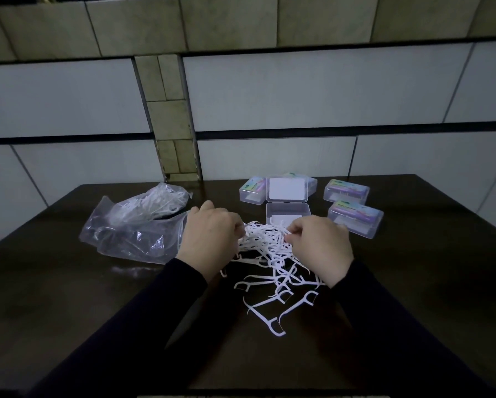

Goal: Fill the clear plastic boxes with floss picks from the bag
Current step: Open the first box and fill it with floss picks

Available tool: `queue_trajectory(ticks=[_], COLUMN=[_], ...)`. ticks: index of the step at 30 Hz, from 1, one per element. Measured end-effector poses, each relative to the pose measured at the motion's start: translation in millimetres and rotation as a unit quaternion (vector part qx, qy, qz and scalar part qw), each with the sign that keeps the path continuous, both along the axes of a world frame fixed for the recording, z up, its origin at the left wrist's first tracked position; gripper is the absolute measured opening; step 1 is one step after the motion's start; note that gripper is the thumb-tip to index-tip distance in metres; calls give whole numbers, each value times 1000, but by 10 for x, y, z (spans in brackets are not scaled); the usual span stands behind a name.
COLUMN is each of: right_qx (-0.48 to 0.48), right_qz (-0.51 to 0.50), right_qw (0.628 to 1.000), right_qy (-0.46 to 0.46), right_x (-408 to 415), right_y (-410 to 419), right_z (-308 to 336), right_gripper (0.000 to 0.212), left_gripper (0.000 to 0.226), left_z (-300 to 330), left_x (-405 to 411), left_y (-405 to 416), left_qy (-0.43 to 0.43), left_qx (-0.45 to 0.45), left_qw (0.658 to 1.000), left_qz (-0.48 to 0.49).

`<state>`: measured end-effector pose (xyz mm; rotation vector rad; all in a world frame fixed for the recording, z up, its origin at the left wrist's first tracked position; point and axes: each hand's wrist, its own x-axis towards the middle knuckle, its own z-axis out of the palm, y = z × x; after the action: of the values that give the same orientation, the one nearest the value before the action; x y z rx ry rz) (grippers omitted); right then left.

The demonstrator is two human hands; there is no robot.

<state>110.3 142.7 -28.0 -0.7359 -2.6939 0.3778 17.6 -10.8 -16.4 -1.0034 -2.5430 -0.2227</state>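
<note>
A loose heap of white floss picks (269, 254) lies on the dark table (68, 297) in front of me. My left hand (209, 239) and my right hand (321, 245) sit on either side of the heap, fingers curled into bunches of picks. Just behind the heap an open clear plastic box (287, 211) stands with its lid (287, 188) tipped back; a few picks show inside. To the left lies the clear plastic bag (137, 225), with more picks in its far end.
Three closed clear boxes with coloured labels stand near the open one: one behind on the left (251, 191) and two on the right (346, 191) (355, 219). A tiled wall (269, 96) rises right behind the table.
</note>
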Motion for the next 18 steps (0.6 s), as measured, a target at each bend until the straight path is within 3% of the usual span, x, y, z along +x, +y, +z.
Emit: queue_trajectory(ticks=[11,18], right_qx=[3,4], right_qz=[10,2], right_qw=[987,969], right_qy=[160,245], right_x=[13,2], right_y=[23,86], right_z=[87,111], right_gripper=[20,22], left_gripper=[7,15], left_z=[36,166], left_x=[-67,-28], left_y=[-14,-51], left_qy=[92,79], left_qx=[181,235], left_qw=[978,967], left_qz=[-44,-61])
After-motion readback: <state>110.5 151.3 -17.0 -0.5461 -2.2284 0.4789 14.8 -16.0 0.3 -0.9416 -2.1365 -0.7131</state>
